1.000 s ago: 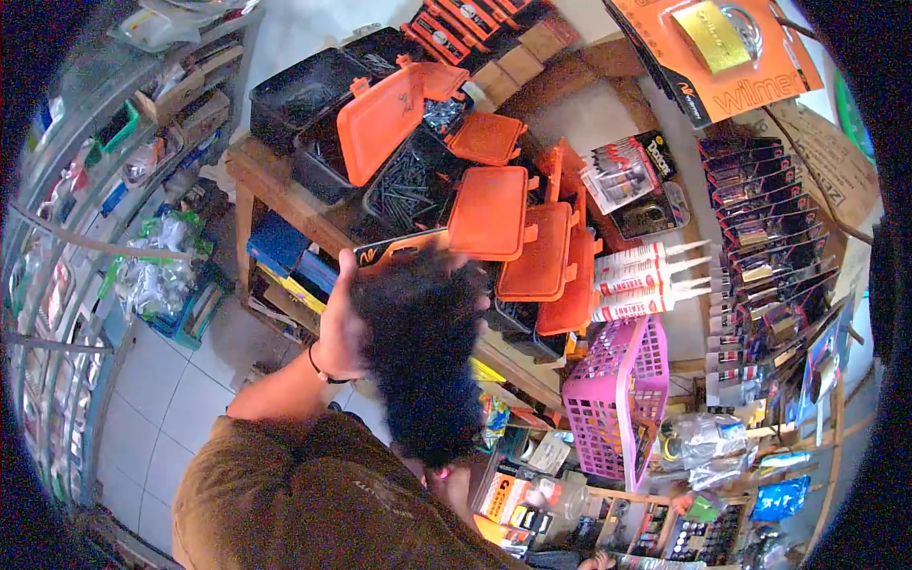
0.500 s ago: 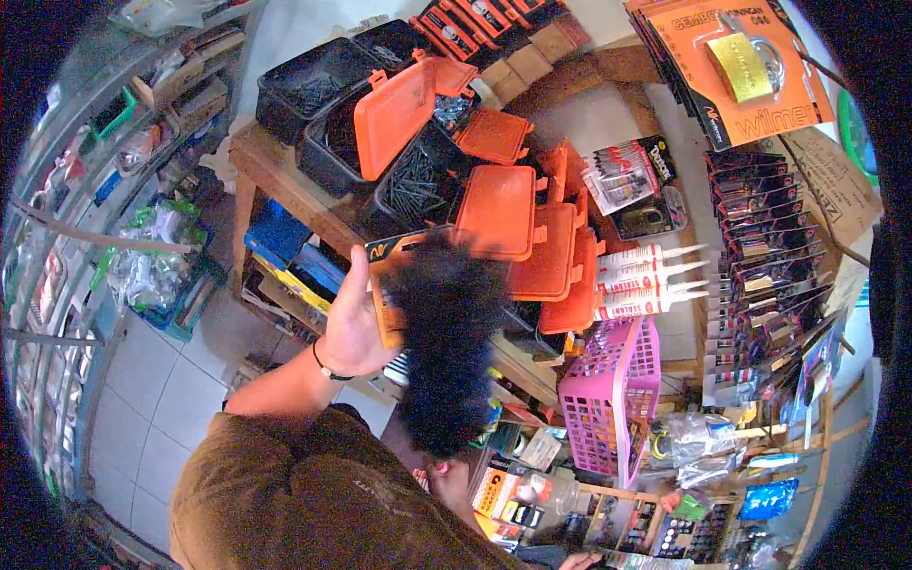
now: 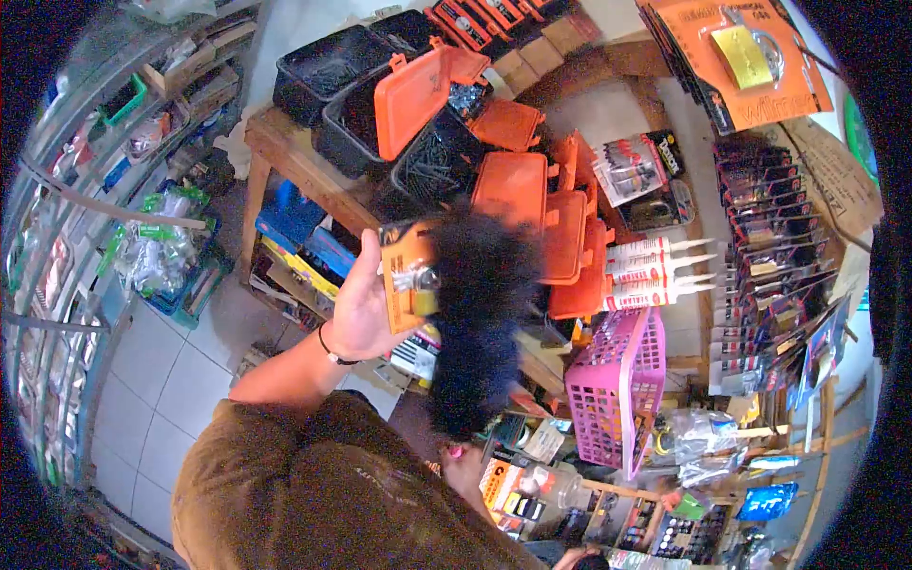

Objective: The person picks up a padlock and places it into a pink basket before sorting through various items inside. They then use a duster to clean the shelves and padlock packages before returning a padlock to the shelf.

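"What did the left hand (image 3: 366, 304) have?"

"A rectangular orange cardboard pack (image 3: 394, 261) bearing a brass-coloured padlock (image 3: 424, 300). The thumb lay along the pack's edge and the hand was clasped on it, though the other fingers were hidden."

"And the right hand (image 3: 463, 470)?"

"Lower down, fingers curled at the pink end of a fluffy black duster (image 3: 480, 323). How tightly, I couldn't tell."

"Where was the pack, exactly?"

"Raised in front of the brown wooden table (image 3: 309, 171), its far side covered by the duster's blurred bristles."

"What stood around?"

"Black plastic bins (image 3: 304, 106) with orange lids (image 3: 511, 185), white sealant tubes (image 3: 655, 271), and a pink perforated plastic basket (image 3: 594, 408)."
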Available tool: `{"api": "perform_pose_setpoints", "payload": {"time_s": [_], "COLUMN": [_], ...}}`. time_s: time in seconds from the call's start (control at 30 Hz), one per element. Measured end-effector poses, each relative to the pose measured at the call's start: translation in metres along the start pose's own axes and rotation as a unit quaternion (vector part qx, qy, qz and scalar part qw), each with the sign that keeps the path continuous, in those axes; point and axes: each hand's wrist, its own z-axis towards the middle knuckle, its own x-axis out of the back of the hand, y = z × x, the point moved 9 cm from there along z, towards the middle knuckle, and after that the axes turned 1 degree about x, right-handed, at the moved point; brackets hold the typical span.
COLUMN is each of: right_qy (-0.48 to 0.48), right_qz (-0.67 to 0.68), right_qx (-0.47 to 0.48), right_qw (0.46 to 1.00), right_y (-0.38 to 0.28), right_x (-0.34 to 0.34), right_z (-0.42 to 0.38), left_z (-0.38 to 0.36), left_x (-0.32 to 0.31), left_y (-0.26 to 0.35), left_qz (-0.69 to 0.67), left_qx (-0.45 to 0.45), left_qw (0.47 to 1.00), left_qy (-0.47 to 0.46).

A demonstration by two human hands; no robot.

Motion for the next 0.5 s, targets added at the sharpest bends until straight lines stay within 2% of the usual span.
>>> {"api": "perform_pose_setpoints", "payload": {"time_s": [0.03, 0.07, 0.1, 0.13, 0.2, 0.23, 0.27, 0.3, 0.33, 0.37, 0.4, 0.43, 0.47, 0.5], "right_qy": [-0.079, -0.075, -0.059, -0.042, -0.033, 0.011, 0.054, -0.041, -0.035, -0.037, -0.043, -0.057, -0.058, -0.058], "right_qz": [-0.038, -0.035, -0.017, 0.0, 0.036, 0.007, -0.021, -0.044, -0.04, -0.009, 0.02, 0.039, 0.042, 0.046], "right_qx": [0.014, 0.011, 0.01, 0.01, 0.0, 0.055, 0.109, 0.095, 0.096, 0.077, 0.059, -0.023, -0.024, -0.016], "right_qw": [0.996, 0.997, 0.998, 0.999, 0.999, 0.998, 0.992, 0.994, 0.994, 0.996, 0.997, 0.997, 0.997, 0.997], "right_y": [-0.009, -0.009, -0.009, -0.007, 0.029, 0.024, 0.015, -0.02, -0.027, -0.028, -0.025, 0.006, 0.005, 0.0], "right_x": [-0.007, -0.005, 0.0, 0.006, -0.001, 0.003, 0.007, 0.015, 0.019, 0.02, 0.019, 0.005, 0.004, 0.005], "right_z": [0.0, 0.001, 0.004, 0.007, 0.014, 0.012, 0.012, 0.009, 0.009, 0.01, 0.01, 0.013, 0.01, 0.006], "left_z": [0.011, 0.014, 0.014, 0.01, 0.006, 0.009, 0.012, 0.024, 0.026, 0.022, 0.012, 0.011, 0.003, 0.002], "left_x": [-0.003, -0.011, -0.015, -0.019, -0.008, -0.014, -0.011, -0.004, 0.003, -0.009, -0.018, -0.012, -0.001, 0.004], "left_y": [0.002, -0.013, -0.014, -0.021, 0.001, -0.013, -0.014, -0.028, -0.038, -0.046, -0.056, -0.042, -0.018, -0.016], "left_qz": [0.187, 0.363, 0.407, 0.405, 0.399, 0.319, 0.408, 0.368, 0.317, 0.339, 0.341, 0.394, 0.43, 0.358], "left_qx": [0.067, 0.134, 0.131, 0.137, -0.046, 0.0, -0.052, 0.083, 0.214, 0.211, 0.212, 0.087, -0.041, 0.009], "left_qw": [0.977, 0.907, 0.887, 0.886, 0.914, 0.946, 0.911, 0.924, 0.909, 0.891, 0.89, 0.912, 0.899, 0.933], "left_qy": [-0.082, -0.164, -0.172, -0.177, 0.058, -0.067, 0.039, -0.067, -0.167, -0.217, -0.216, -0.072, 0.074, -0.043]}}
